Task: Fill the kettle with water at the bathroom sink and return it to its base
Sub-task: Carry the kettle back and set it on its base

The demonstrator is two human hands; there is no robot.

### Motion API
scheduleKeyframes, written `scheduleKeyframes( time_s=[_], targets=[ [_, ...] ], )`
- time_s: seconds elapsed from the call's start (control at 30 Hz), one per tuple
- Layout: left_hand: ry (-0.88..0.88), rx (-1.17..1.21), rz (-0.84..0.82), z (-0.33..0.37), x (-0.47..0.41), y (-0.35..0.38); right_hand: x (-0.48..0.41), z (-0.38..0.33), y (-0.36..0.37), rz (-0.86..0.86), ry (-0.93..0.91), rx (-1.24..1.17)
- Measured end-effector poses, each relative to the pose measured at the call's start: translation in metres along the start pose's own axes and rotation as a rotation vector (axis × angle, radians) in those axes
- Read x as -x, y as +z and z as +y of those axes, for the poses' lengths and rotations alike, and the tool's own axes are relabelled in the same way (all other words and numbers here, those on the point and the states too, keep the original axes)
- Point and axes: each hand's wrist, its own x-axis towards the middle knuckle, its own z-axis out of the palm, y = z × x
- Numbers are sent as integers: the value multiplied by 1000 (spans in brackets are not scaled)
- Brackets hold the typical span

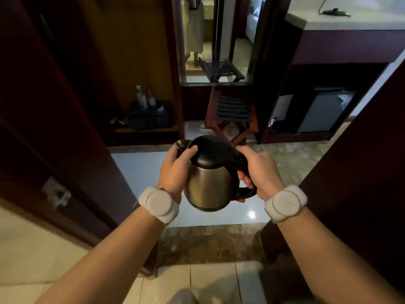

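1. The person stands in a doorway, tiled floor underfoot and a stone threshold point(210, 242) just ahead, holding the kettle point(210, 183) out in front at about waist level, over the pale floor beyond the threshold.

2. The right hand point(258, 170) is closed around the black handle, fingers wrapped through the loop. The left hand point(175, 170) is cupped against the far side of the body near the spout, thumb resting on the black lid point(210, 150). Both hands are clamped on the kettle; neither is free.

3. My reading of the step: this is the carry. Whether the kettle is already full I cannot tell, since the lid is down and no water shows. No sink is in sight; the view ahead shows a room with a luggage rack point(232, 113) and a counter point(350, 20), so the return leg towards the base seems the more likely one.

4. The kettle's long axis runs base to lid, and it is tilted, the lid leaning away from the person and the base swung back towards them. The spout points to the person's left, the handle to their right.

5. The next move calls for levelling the kettle before walking, then stepping over the threshold. If there is water inside, that tilt risks a dribble at the spout.
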Motion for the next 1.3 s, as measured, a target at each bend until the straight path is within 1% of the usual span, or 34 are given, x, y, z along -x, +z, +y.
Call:
scheduleKeyframes(
  time_s=[0.13, 0.17, 0.33, 0.4, 0.5, 0.53, 0.6, 0.67, 0.7, 0.77, 0.87, 0.93, 1.03, 1.17, 1.2, 1.27, 1.3],
  targets=[
    [23, -21, -8, 21, -79, 39, -75, -27, -15, 71, -2, -20],
    [5, -41, -42, 26, -120, 55, -112, -36, -21, 103, 6, -39],
    [-21, -97, -72, 36, -189, 73, -165, -56, -23, 154, 22, -46],
    [-30, -115, -113, 44, -233, 89, -203, -69, -26, 175, 46, -78],
    [16, -156, -183, 61, -325, 120, -282, -97, -33, 279, 69, -86],
    [37, -160, -190, 63, -332, 123, -288, -101, -33, 283, 80, -86],
    [67, -148, -235, 76, -374, 143, -324, -116, -39, 311, 67, -114],
    [66, -145, -283, 83, -422, 171, -364, -128, -51, 361, 83, -136],
    [64, -151, -284, 84, -428, 175, -367, -132, -52, 369, 97, -141],
    [62, -143, -350, 91, -465, 205, -401, -143, -69, 405, 94, -163],
    [58, -140, -366, 93, -497, 241, -438, -152, -92, 442, 102, -155],
    [50, -108, -401, 94, -527, 279, -475, -156, -122, 471, 93, -139],
    [39, -61, -424, 91, -552, 320, -505, -160, -155, 454, 68, -98],
    [34, -35, -428, 88, -596, 413, -567, -166, -230, 487, 63, -97],
    [31, -29, -434, 89, -599, 419, -572, -167, -235, 487, 70, -104],
    [30, -15, -453, 89, -619, 469, -600, -174, -277, 497, 67, -97],
    [32, -13, -451, 90, -621, 474, -605, -175, -283, 508, 73, -83]
  ],
)
